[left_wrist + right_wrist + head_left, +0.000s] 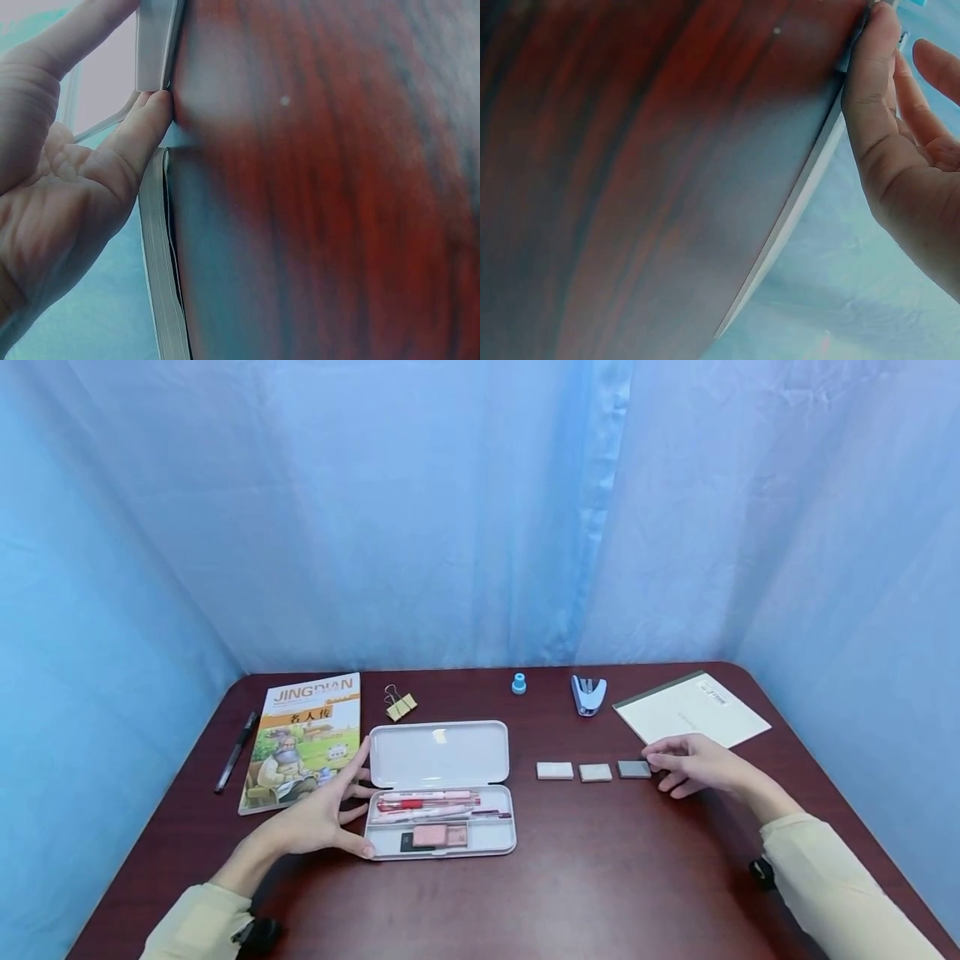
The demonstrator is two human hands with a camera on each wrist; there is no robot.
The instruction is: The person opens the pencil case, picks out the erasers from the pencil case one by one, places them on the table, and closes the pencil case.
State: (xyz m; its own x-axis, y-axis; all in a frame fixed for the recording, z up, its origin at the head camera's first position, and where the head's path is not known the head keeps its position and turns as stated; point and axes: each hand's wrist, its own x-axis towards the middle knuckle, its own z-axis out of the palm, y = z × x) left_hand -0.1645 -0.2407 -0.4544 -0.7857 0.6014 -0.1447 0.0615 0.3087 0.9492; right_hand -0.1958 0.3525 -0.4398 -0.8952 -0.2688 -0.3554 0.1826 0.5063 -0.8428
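Resting against the left end of an open white pencil case, the left hand has its fingers spread and straight, the thumb at the tray's near corner and a fingertip by the lid's edge; nothing is clasped. The case lies on the dark red tabletop, lid flat behind the tray, with pink and red pens and a pink eraser inside. The right hand lies to the right, its loosely bent fingers touching the grey eraser, the rightmost of three small blocks in a row; the beige eraser and white eraser sit apart from it towards the case.

Only the head view gives this layout, along with a picture book, a black pen, a binder clip, a small blue cap-like piece, a stapler and a notepad.

The left wrist view shows what the head view cannot: a fingertip pressed at the case's edge, palm open. The right wrist view shows the palm and straightish fingers against the tabletop, but the eraser is hardly visible there.
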